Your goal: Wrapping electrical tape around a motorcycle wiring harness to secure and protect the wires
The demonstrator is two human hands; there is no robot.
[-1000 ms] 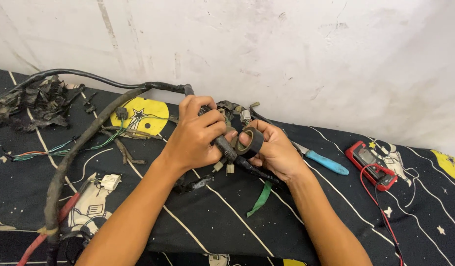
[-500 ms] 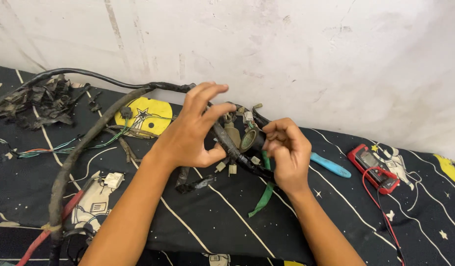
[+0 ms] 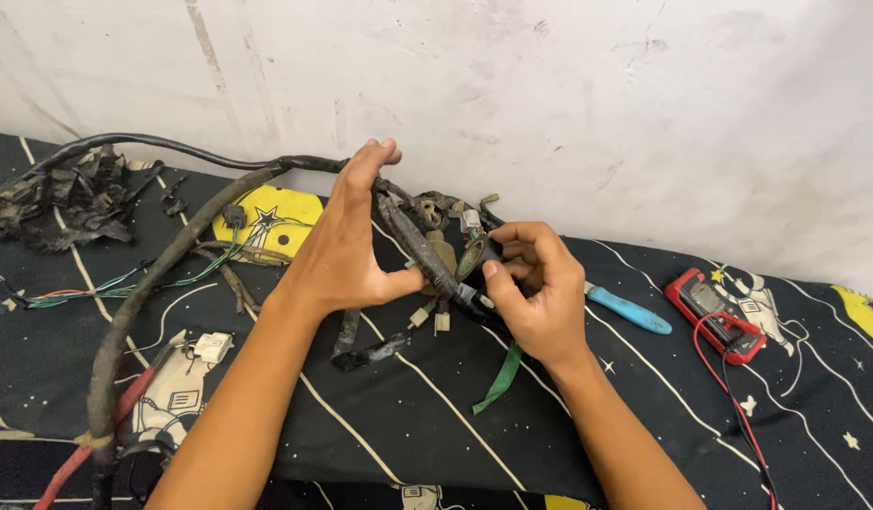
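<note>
Fingers of left hand (image 3: 347, 250) and right hand (image 3: 535, 293) pinch a black wiring harness (image 3: 422, 250) above the patterned cloth (image 3: 408, 416).

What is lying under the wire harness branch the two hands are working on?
Under the harness branch lie small pale connectors, a green strip and the dark patterned cloth. The left hand and right hand cover whatever lies directly beneath them.

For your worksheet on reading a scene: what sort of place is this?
Probably a makeshift home repair spot, not a workshop: a wiring harness and red multimeter lie on a space-patterned black bedsheet against a plain wall.
</note>
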